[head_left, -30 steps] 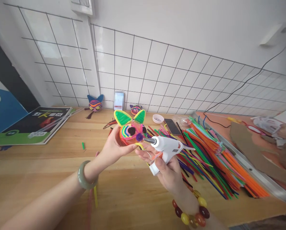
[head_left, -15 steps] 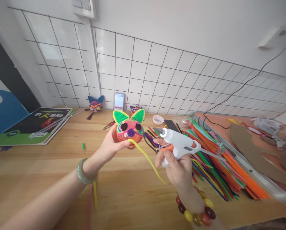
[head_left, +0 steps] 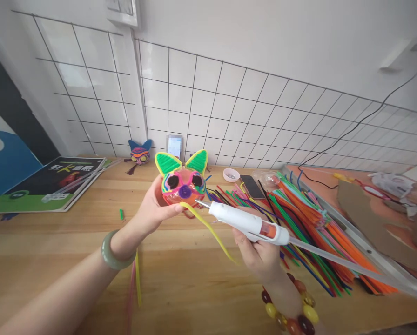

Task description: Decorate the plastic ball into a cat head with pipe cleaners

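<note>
Fuzzy pipe-cleaner mask (head_left: 183, 181), glossy white plastic glue gun (head_left: 246, 223), smooth wooden table (head_left: 180, 288).

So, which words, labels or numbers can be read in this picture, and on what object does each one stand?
Box lid on the table's left: large white and yellow characters, too skewed to read.
Small card against the wall: blurred, unreadable.
Glue gun, phone: no text visible.

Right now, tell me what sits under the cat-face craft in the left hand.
Under the cat-face craft, the left hand cups it from below, a yellow pipe cleaner hangs from its chin, and the glue gun nozzle points there. The craft's underside is hidden.
</note>
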A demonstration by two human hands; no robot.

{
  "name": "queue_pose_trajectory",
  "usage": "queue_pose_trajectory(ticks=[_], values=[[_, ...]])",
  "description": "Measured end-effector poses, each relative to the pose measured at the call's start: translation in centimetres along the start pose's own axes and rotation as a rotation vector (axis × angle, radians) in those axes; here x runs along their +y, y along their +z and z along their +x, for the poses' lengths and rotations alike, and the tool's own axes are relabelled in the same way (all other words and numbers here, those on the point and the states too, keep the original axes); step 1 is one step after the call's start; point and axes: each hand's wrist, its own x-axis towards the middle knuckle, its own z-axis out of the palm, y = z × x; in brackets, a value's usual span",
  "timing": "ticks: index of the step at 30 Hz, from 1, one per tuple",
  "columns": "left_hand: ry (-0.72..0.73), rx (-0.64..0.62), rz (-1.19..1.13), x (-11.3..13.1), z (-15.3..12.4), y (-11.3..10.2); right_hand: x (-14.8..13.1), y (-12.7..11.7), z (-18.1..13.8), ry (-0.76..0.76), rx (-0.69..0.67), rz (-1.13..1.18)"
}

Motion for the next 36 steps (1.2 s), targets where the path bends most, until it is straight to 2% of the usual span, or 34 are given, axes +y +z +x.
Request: queue_pose_trajectory(ticks=[3, 7, 14, 24, 36], values=[[0.008, 0.013, 0.023, 0.4, 0.1, 0.2, 0.3, -0.1, -0.3, -0.113, -0.006, -0.108], [0.028, 0.007, 0.026, 0.9, 0.2, 0.6, 0.2, -0.2, -0.5, -0.159, 0.008, -0.196], [0.032, 0.024, 0.04, 1.1, 0.2, 0.9, 0.1, -0.1, -0.3, -0.245, -0.019, -0.176], [0.047, 0.018, 0.041, 1.1, 0.2, 0.9, -1.1, -0.1, 0.7, -0.276, -0.041, -0.161], [0.045, 0.001, 0.02, 1.0, 0.2, 0.8, -0.6, 0.0, -0.2, -0.268, 0.011, -0.237]])
